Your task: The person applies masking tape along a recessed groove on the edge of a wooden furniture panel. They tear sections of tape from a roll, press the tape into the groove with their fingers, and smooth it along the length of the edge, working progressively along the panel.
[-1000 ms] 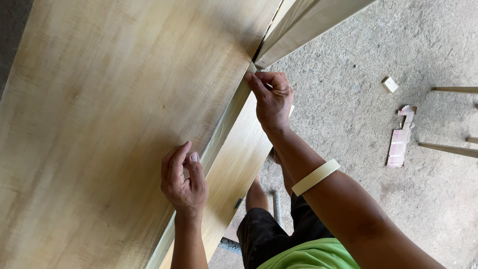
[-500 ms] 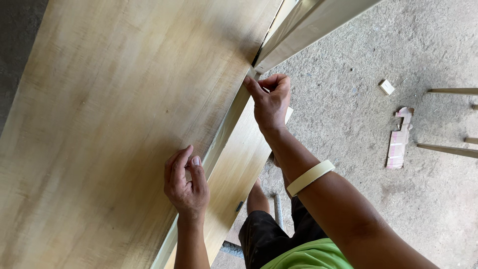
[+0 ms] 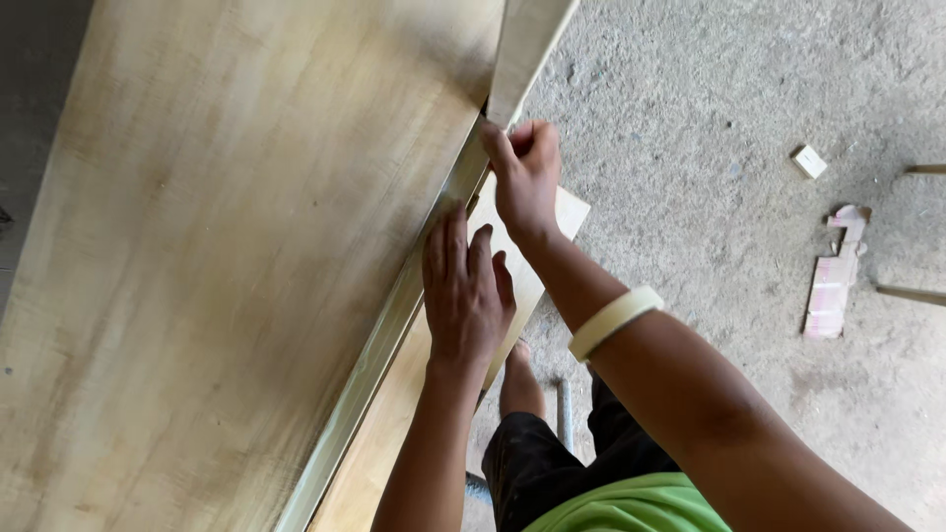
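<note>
Pale yellow-tan wooden board (image 3: 236,256), streaked with faint brownish grain and darker smudges. Greenish-grey edge strip (image 3: 394,325) along its side, lighter beige where lifted near the top. Lower plank (image 3: 512,266) in warm light tan, plain. Cream-coloured band (image 3: 615,320) round the right wrist. Bright green shirt (image 3: 631,507), black shorts (image 3: 532,463). Grey, speckled concrete floor (image 3: 709,108). Small white block (image 3: 809,162) on the floor; pinkish-white scrap (image 3: 834,281) with faint ribbed lines nearby. Dark grey strip at far left.
</note>
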